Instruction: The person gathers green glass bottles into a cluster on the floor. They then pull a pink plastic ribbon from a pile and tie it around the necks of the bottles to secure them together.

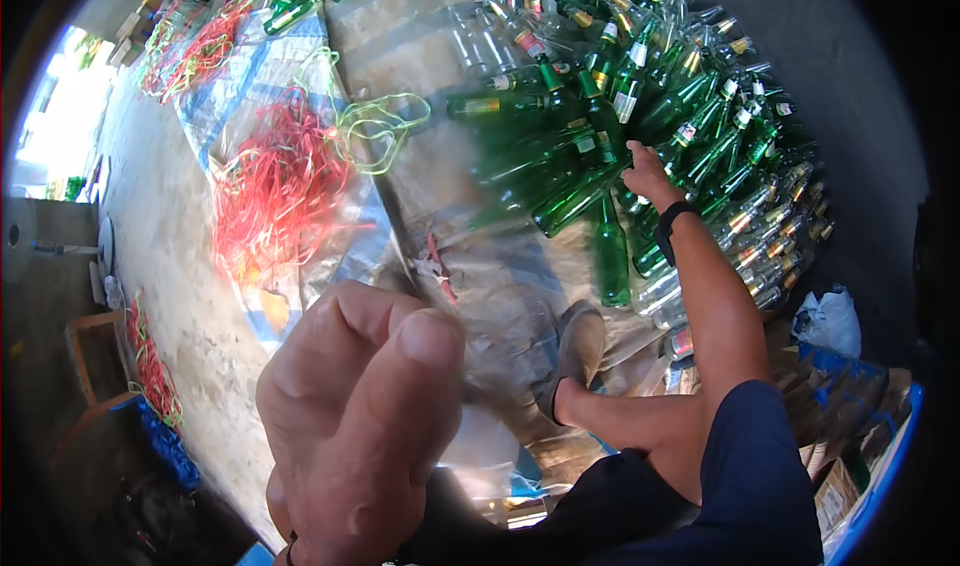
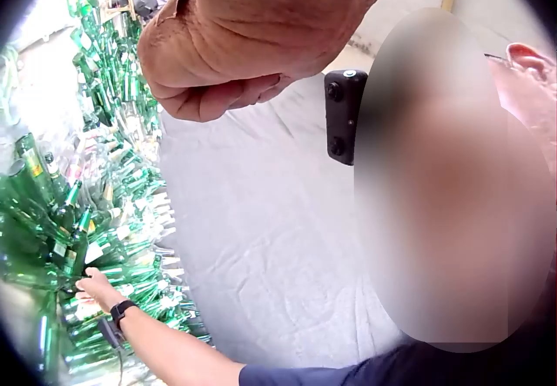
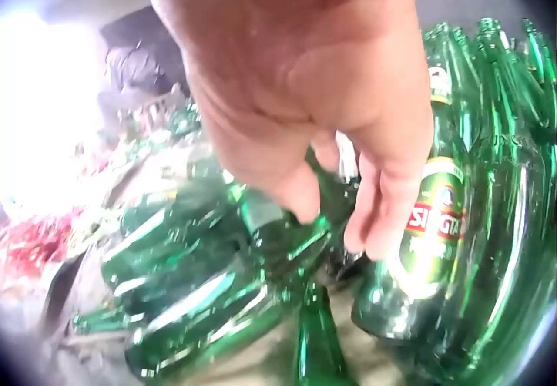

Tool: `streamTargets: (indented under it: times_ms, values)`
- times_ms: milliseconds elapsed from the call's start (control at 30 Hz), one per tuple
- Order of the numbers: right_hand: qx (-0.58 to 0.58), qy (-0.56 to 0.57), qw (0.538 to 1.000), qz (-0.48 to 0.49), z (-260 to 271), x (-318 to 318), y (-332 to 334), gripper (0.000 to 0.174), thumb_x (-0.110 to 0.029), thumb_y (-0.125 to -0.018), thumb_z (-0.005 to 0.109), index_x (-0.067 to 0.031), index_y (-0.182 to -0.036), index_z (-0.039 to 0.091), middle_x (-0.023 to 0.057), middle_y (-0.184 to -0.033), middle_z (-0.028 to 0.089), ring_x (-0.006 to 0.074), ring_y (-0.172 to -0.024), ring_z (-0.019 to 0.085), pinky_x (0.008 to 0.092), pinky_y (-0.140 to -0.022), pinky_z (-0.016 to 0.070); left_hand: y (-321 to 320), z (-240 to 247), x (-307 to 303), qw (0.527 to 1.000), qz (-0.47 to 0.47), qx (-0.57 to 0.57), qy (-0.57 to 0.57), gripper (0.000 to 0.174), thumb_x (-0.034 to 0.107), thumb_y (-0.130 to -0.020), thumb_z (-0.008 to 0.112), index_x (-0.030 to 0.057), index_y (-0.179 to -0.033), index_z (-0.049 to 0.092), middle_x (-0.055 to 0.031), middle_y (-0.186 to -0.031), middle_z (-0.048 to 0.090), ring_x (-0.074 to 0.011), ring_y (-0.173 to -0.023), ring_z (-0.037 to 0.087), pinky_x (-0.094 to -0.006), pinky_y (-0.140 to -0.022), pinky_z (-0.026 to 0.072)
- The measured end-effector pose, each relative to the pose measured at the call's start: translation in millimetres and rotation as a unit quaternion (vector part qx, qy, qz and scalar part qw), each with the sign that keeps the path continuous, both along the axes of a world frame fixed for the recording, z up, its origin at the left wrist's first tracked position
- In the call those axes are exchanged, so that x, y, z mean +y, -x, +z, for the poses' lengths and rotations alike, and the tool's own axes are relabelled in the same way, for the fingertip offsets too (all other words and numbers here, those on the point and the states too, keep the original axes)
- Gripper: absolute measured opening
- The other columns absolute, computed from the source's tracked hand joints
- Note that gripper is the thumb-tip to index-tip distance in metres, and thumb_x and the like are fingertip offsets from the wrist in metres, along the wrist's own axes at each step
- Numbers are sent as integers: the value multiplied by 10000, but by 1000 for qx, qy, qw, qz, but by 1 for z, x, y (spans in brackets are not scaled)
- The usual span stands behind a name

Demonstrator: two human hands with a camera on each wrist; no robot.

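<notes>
My left hand (image 1: 370, 416) is raised close to the head camera, thumb against the curled fingers. Nothing shows in that hand (image 2: 252, 46) in the left wrist view, where its knuckles bend inward. My right hand (image 1: 650, 176) reaches into a pile of green glass bottles. In the right wrist view the right hand (image 3: 322, 99) points down, thumb and fingers parted over bottle necks. A green bottle (image 1: 580, 201) lies slanted just left of this hand, and another green bottle (image 1: 612, 256) lies below it. A labelled green bottle (image 3: 426, 229) stands beside the fingers.
Clear glass bottles (image 1: 770, 236) lie along the pile's right edge, by a grey sheet (image 2: 252, 203). Red plastic string (image 1: 285, 186) and yellow-green string (image 1: 380, 131) lie on a tarp at left. A white bag (image 1: 828, 321) sits right, above a blue-edged container (image 1: 915, 416).
</notes>
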State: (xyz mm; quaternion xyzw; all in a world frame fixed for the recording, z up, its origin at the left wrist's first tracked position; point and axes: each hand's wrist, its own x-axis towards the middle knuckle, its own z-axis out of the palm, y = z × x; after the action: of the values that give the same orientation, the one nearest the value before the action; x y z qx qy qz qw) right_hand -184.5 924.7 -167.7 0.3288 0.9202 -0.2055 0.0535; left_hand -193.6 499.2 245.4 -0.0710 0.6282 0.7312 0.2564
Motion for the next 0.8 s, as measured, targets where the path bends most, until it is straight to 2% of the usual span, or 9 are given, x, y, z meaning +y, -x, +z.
streamTargets:
  times_ms: [167, 200, 333, 400, 433, 500, 633, 700, 800]
  values:
    - [-28, 58, 997, -38, -18, 11, 1, 687, -90, -797, 608, -124, -1466, 455, 264, -1427, 496, 447, -1346, 477, 461, -1124, 427, 4, -11, -10, 996, -17, 0, -93, 220, 103, -1024, 567, 68, -809, 533, 61, -601, 343, -41, -475, 297, -229, -441, 219]
    - [-3, 40, 999, -32, -21, 11, -1, 670, -114, -826, 697, -82, -1456, 472, 259, -1384, 544, 440, -1312, 513, 450, -1091, 444, 4, -12, -10, 994, -17, 2, -105, 225, 102, -1027, 563, 68, -806, 531, 62, -601, 337, -39, -475, 292, -229, -442, 219]
    - [8, 34, 999, -31, -26, 12, -5, 669, -125, -824, 714, -84, -1449, 479, 251, -1381, 548, 431, -1295, 530, 448, -1075, 457, 8, -20, -14, 985, -65, 22, -156, 220, 105, -1028, 560, 62, -814, 541, 63, -599, 331, -38, -475, 289, -229, -441, 214]
    - [41, 36, 999, -4, -28, 13, -7, 649, -155, -813, 743, -75, -1414, 511, 234, -1360, 568, 415, -1272, 551, 441, -1059, 468, 3, -9, -3, 998, 17, -5, -61, 215, 110, -1029, 560, 55, -821, 548, 64, -599, 331, -36, -479, 290, -227, -444, 216]
    - [41, 36, 998, -3, -29, 14, -5, 649, -155, -813, 743, -75, -1414, 511, 234, -1360, 568, 415, -1272, 551, 441, -1059, 468, 5, -9, -3, 998, 17, -5, -61, 215, 110, -1029, 560, 55, -821, 548, 64, -599, 331, -36, -479, 290, -227, -444, 216]
    - [17, 24, 999, -20, -25, 11, -5, 629, -194, -782, 783, -61, -1355, 559, 220, -1322, 599, 398, -1253, 570, 432, -1047, 475, 7, -9, -6, 997, -65, 42, -17, 218, 117, -1031, 555, 47, -824, 553, 64, -599, 339, -34, -486, 297, -226, -449, 215]
    - [16, 23, 999, -22, -12, -1, -8, 612, -238, -732, 826, -49, -1276, 617, 224, -1269, 623, 395, -1205, 596, 435, -1016, 493, 1, -7, -3, 998, 8, -5, -61, 203, 116, -1025, 556, 44, -835, 564, 58, -622, 345, -39, -490, 294, -226, -460, 221]
    - [10, 14, 1000, -4, -2, -4, -9, 604, -255, -683, 853, -42, -1212, 655, 231, -1207, 638, 393, -1158, 611, 445, -973, 511, 9, -12, -5, 996, -50, -8, 66, 243, 159, -1032, 557, 96, -806, 494, 65, -628, 353, -23, -507, 260, -231, -458, 202]
    - [27, -27, 999, 34, 7, -5, -8, 540, -254, -651, 860, -36, -1117, 694, 224, -1149, 647, 399, -1090, 628, 459, -930, 523, 9, -12, -2, 997, -40, -6, 62, 261, 173, -1035, 559, 104, -793, 488, 72, -616, 352, -21, -499, 259, -239, -460, 197]
